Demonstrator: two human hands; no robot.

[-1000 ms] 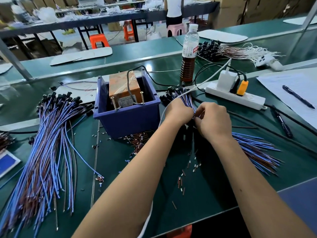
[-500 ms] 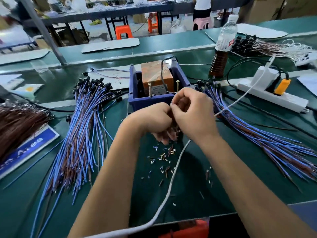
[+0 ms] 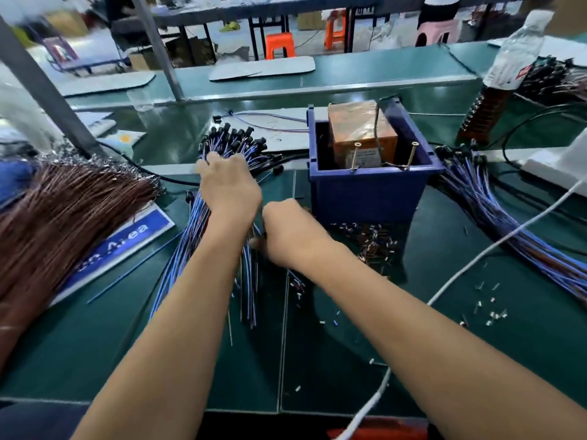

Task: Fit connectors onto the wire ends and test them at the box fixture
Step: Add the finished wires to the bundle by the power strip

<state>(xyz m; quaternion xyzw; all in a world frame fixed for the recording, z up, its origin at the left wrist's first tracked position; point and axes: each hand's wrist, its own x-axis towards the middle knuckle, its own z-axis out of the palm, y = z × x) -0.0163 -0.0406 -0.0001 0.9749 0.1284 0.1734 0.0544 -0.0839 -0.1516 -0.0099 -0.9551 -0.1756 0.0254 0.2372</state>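
Note:
A bundle of blue and brown wires [image 3: 190, 236] with black connectors [image 3: 241, 138] lies left of the blue box fixture [image 3: 368, 192]. My left hand [image 3: 228, 185] rests on this bundle near the connector end, fingers curled over wires. Beside it, my right hand [image 3: 286, 230] is curled in a fist at the wires' lower stretch; its fingertips are hidden. The box holds an orange block [image 3: 359, 128] with two brass pins [image 3: 355, 157] at its front. A second wire bundle [image 3: 495, 217] lies right of the box.
Loose small terminals [image 3: 374, 239] are scattered in front of the box. A mass of brown wires [image 3: 63, 217] covers the left, partly over a blue sign [image 3: 127, 242]. A bottle [image 3: 505, 77], a white power strip [image 3: 559, 166] and a white cable [image 3: 508, 236] are on the right.
Both hands have gone from the right bundle, past the front of the box, over to the left bundle. The view has swung left with them.

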